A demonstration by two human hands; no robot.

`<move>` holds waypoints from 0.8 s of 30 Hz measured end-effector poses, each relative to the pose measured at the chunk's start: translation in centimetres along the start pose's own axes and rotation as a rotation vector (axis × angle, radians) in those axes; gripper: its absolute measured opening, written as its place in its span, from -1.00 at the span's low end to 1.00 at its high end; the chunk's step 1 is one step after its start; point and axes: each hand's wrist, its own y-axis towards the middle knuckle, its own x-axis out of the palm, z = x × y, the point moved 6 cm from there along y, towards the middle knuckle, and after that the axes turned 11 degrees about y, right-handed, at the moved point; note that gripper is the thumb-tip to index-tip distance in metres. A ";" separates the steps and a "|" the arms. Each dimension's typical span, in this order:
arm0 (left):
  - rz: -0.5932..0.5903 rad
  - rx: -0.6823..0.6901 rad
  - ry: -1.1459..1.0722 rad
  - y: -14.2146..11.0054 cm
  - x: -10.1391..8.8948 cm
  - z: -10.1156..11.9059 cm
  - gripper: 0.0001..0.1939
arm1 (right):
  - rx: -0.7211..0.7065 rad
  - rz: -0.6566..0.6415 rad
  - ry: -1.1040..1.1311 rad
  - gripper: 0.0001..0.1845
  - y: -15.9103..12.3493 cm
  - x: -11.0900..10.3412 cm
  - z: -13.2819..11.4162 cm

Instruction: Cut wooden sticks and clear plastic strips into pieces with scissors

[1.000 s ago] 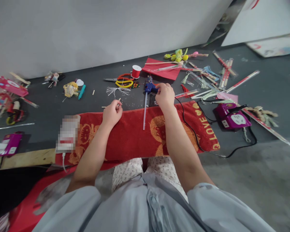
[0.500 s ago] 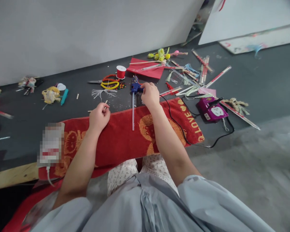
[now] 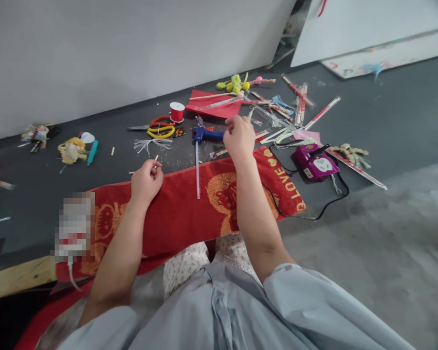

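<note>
My left hand [image 3: 146, 181] is closed in a pinch on a short thin wooden stick [image 3: 156, 158], just above the red towel's back edge. My right hand [image 3: 240, 141] is at the handle end of a blue glue gun [image 3: 209, 135], its fingers loosely bent and apart, partly hidden by the back of the hand. The gun lies on the dark table, its clear glue stick [image 3: 197, 170] reaching forward over the red towel [image 3: 182, 204]. White threads [image 3: 151, 144] and scissors with orange and yellow handles [image 3: 160, 129] lie between the hands, farther back.
Behind are a red ribbon spool [image 3: 177, 113] and red paper [image 3: 215, 106]. Wrapped sticks and tassels [image 3: 284, 109] clutter the right, near a purple power block [image 3: 316, 164] with a black cord. A phone-like pixelated object [image 3: 75, 226] rests at left. Yellow yarn [image 3: 72, 150] lies beyond it.
My right hand has moved right along the glue gun's handle to its end, uncovering the handle. My left hand keeps its pinch on the stick. The whole view has shifted slightly.
</note>
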 end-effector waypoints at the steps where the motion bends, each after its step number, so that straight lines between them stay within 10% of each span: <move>1: 0.002 0.000 0.002 0.0 0.0 0.0 -0.84 | 0.042 0.027 -0.024 -0.60 0.1 -0.7 0.5; 14: 0.030 0.032 -0.006 0.2 0.0 -0.2 -0.85 | 0.415 -0.033 -0.169 -0.64 0.4 -1.7 5.6; 24: 0.020 0.046 -0.003 0.1 0.2 -0.2 -0.84 | 0.424 -0.083 -0.227 -0.66 0.4 -0.8 5.7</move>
